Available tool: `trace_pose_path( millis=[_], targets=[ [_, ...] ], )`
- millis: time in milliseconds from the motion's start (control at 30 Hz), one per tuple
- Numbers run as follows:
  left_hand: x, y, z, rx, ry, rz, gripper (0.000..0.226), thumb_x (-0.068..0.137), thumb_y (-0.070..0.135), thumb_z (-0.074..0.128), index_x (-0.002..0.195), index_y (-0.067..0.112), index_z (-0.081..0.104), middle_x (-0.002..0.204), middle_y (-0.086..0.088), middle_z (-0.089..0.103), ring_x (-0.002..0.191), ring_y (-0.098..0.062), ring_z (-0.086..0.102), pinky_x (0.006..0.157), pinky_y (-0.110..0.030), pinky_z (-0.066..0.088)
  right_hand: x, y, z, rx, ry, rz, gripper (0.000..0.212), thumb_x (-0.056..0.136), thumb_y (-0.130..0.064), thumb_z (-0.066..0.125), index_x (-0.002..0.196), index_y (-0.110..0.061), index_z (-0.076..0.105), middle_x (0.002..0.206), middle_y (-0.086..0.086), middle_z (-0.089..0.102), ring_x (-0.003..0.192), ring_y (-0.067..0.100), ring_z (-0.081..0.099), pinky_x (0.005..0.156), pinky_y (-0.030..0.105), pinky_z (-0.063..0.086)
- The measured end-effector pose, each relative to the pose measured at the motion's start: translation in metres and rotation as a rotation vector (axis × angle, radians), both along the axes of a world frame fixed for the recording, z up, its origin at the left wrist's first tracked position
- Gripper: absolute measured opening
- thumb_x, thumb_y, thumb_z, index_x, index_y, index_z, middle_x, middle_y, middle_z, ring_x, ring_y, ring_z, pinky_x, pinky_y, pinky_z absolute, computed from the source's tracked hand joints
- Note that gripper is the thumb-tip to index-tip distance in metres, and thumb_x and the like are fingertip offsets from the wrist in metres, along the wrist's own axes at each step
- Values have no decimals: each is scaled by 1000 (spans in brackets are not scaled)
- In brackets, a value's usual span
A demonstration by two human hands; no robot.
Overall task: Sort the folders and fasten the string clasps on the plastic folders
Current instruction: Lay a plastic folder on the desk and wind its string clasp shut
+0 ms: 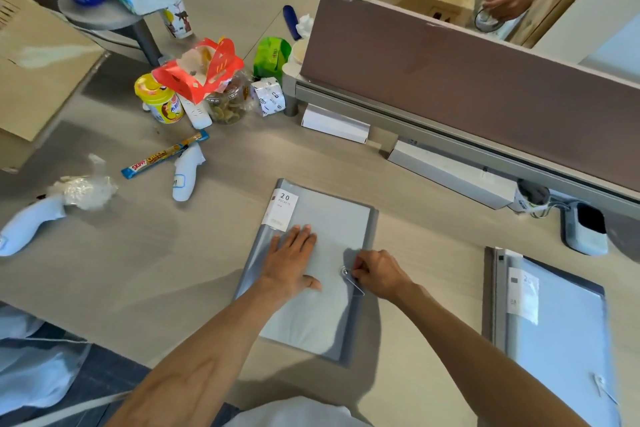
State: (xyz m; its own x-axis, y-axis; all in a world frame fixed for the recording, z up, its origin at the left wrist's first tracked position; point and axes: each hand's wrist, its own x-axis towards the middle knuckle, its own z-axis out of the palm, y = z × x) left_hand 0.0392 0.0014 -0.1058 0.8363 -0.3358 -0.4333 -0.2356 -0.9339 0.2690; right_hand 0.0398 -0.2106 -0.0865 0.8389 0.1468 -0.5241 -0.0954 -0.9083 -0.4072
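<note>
Left hand (292, 262) lies flat and fully spread on the grey plastic folder (332, 218) in the middle of the counter (173, 270), pressing its cover down. Right hand (379, 274) is curled at the folder's right edge, fingertips pinched on the string (356, 288) beside the round clasp (344, 270). Fastening looks to be mid-way: I cannot tell how many turns are wound. A second folder (561, 340) lies well apart to the right; its string seems to hang loose, so it probably remains to be done.
</note>
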Motion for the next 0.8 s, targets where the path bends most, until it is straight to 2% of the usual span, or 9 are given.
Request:
trace_pose_path(
  millis=[200, 267, 400, 500, 667, 800],
  targets=[
    [2, -1, 1, 15, 18, -2, 107, 76, 59, 64, 152, 18, 2, 163, 0, -6, 150, -22, -8, 119, -48, 2, -17, 2, -8, -115, -249, 235, 14, 88, -14, 53, 99, -8, 57, 106, 14, 58, 100, 34, 53, 77, 41, 46],
    [2, -2, 1, 18, 26, 0, 106, 77, 59, 64, 153, 18, 1, 163, 0, -7, 149, -22, -9, 119, -48, 2, -19, 1, -10, -123, -277, 262, 15, 88, -16, 54, 101, -7, 57, 107, 15, 57, 100, 33, 52, 77, 42, 46],
    [1, -1, 0, 21, 34, -3, 107, 77, 60, 63, 152, 18, 0, 163, 0, -8, 149, -22, -10, 119, -48, 1, -22, -1, -5, -50, -263, 206, 8, 86, -14, 57, 91, -8, 58, 99, 11, 61, 94, 31, 56, 74, 37, 45],
    [1, -1, 1, 21, 33, 2, 106, 78, 60, 62, 153, 18, 0, 163, 0, -8, 149, -22, -10, 120, -48, 2, -23, -1, -6, -5, -203, 113, 13, 88, -20, 55, 86, -8, 59, 96, 10, 63, 89, 28, 58, 73, 38, 46],
    [1, -2, 2, 5, 20, 9, 105, 76, 58, 65, 152, 17, 6, 163, 0, -3, 150, -23, -5, 119, -49, 5, -27, -3, -10, 95, -159, 18, 13, 89, -15, 53, 78, -9, 57, 89, 10, 63, 82, 27, 57, 69, 35, 43],
    [1, -3, 2, 10, 9, 10, 105, 76, 59, 65, 152, 17, 6, 163, 0, -3, 150, -23, -5, 119, -49, 6, -28, -4, -12, 105, -156, 12, 18, 92, -17, 49, 79, -8, 56, 89, 11, 61, 81, 28, 55, 70, 40, 46]
  ],
)
